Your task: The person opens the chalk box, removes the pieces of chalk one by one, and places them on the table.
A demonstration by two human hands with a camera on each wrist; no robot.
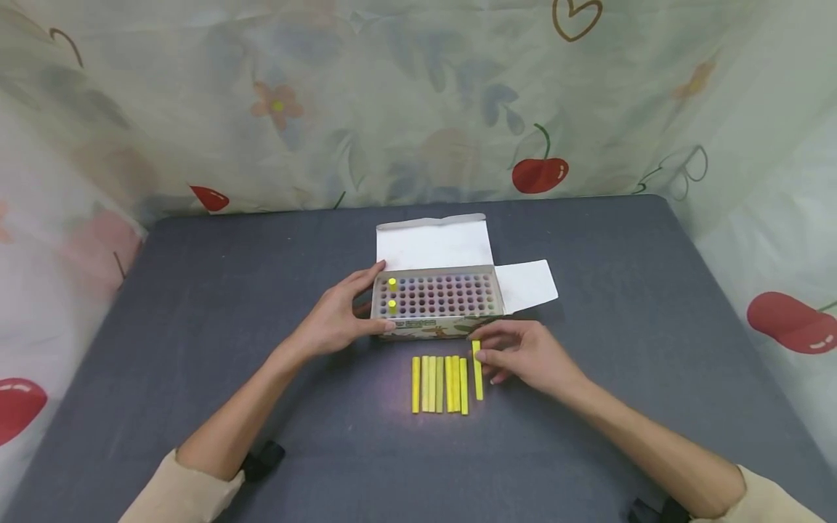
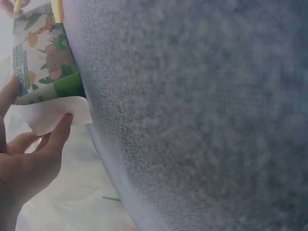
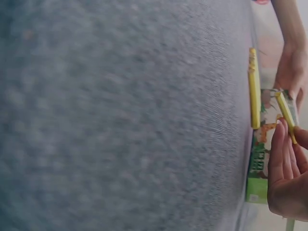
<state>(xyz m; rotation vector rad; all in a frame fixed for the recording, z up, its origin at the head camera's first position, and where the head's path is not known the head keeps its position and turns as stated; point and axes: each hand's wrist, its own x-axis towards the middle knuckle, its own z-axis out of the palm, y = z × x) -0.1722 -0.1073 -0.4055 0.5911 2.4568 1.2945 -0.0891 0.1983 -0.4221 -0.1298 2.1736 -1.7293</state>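
A printed cardboard box [image 1: 431, 328], its lid folded back, holds a tray of round holes with two yellow sticks [image 1: 392, 306] standing in its left part. My left hand [image 1: 336, 312] grips the box's left end, thumb at the front corner and fingers toward the back. In the left wrist view, a fingertip [image 2: 67, 119] lies against a white flap [image 2: 53, 115]. My right hand [image 1: 530, 356] pinches a yellow chalk-like stick [image 1: 478, 374] between thumb and fingers, in front of the box's right corner. Beside it, several more yellow sticks [image 1: 437, 385] lie in a row on the table.
The raised white lid [image 1: 434, 243] stands behind the tray, and a side flap [image 1: 526, 285] sticks out to the right. A dark grey cloth [image 1: 261, 254] covers the table. Patterned curtain fabric [image 1: 405, 94] hangs behind and along both sides.
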